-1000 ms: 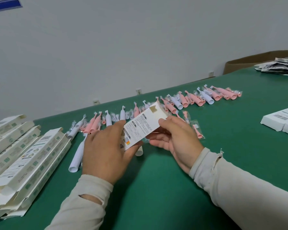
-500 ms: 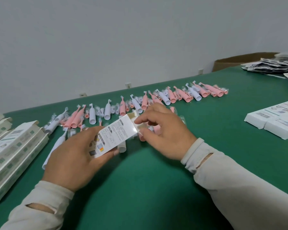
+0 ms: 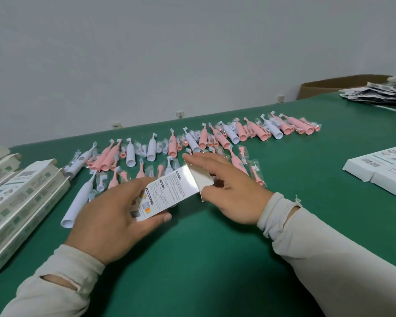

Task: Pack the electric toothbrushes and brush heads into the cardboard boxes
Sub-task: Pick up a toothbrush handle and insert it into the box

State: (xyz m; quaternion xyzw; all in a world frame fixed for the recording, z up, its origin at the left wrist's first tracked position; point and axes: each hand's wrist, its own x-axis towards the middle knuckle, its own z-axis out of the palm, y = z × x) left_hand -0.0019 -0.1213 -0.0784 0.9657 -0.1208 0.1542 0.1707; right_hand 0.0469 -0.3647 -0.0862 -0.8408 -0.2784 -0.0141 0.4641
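Green felt covers the counter (image 3: 215,259), with a plain grey wall behind it. At the centre, the left hand (image 3: 110,223) grips a small white box (image 3: 167,193), thumb curled under its near end and fingers wrapped behind it, holding it tilted just above the counter. The right hand (image 3: 229,191) meets the box's far end, where an end flap (image 3: 201,177) stands open; its fingers are nearly straight and spread, touching the flap, and whether the thumb pinches it cannot be told. Just beyond both hands, a long row of pink and white toothbrushes (image 3: 192,143) lies across the counter, mixed with small brush heads (image 3: 256,170) in clear wrappers, some lying just past the right hand. One long white toothbrush (image 3: 78,200) lies close by the left hand's outer side. Further left of that hand sits a stack of long white boxes (image 3: 21,197). Well to the right of the right hand lie two flat white boxes (image 3: 380,170). Far beyond on the right are a heap of dark leaflets (image 3: 375,92) and a brown carton (image 3: 329,85).
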